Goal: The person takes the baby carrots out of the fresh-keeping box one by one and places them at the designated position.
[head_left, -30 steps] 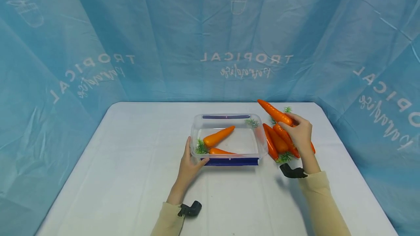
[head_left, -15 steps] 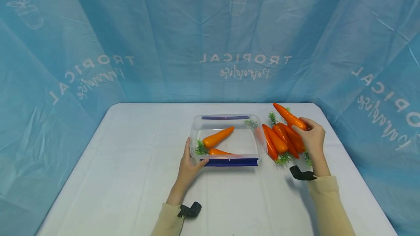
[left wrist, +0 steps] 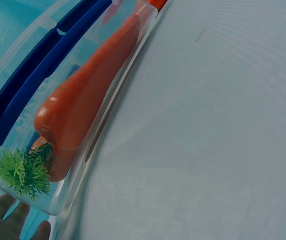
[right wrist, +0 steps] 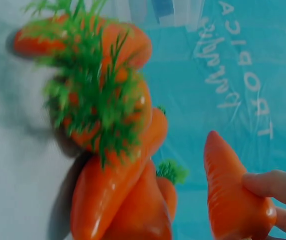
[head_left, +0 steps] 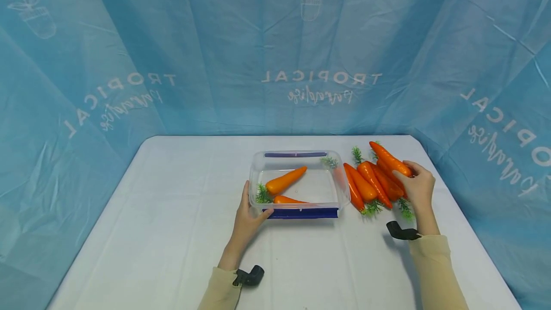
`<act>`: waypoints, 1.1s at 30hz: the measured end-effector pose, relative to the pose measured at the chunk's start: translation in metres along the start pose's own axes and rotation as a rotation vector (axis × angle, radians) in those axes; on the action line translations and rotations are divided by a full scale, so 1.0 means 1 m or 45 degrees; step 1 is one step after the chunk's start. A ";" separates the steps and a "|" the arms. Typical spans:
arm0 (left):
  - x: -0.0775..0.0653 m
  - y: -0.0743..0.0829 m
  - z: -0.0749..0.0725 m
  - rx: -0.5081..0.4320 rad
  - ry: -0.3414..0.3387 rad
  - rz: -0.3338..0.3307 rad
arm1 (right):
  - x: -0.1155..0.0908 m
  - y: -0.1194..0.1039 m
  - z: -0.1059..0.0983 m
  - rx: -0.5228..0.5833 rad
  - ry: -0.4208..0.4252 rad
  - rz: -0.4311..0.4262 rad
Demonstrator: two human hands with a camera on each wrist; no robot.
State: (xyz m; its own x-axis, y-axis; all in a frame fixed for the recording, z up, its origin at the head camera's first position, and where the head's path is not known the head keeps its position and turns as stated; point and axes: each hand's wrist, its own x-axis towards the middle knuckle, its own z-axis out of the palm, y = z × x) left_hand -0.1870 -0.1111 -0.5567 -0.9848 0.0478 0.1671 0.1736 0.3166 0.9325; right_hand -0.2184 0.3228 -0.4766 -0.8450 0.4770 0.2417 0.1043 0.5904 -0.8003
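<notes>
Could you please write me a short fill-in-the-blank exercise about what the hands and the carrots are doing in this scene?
1. The right hand holds a ____ above the pile on the table.
2. The left hand grips a corner of the clear ____, with its thumb on the rim.
3. The pile of carrots lies to the ____ of the container.

Missing words: carrot; container; right

Blue printed backdrop [head_left: 275,47], white table [head_left: 172,233]
</notes>
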 end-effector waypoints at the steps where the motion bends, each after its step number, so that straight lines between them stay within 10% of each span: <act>1: 0.000 0.000 0.000 0.000 0.000 0.001 | 0.000 0.002 -0.001 -0.005 0.003 0.003; 33: -0.001 0.001 0.000 0.003 0.004 0.011 | 0.005 0.038 -0.011 -0.111 0.026 0.208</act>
State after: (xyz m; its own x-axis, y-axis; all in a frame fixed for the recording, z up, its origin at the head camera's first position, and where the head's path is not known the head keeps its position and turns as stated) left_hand -0.1864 -0.1107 -0.5563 -0.9832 0.0479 0.1763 0.1823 0.3187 0.9302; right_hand -0.2131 0.3549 -0.4999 -0.8024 0.5838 0.1239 0.2852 0.5575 -0.7797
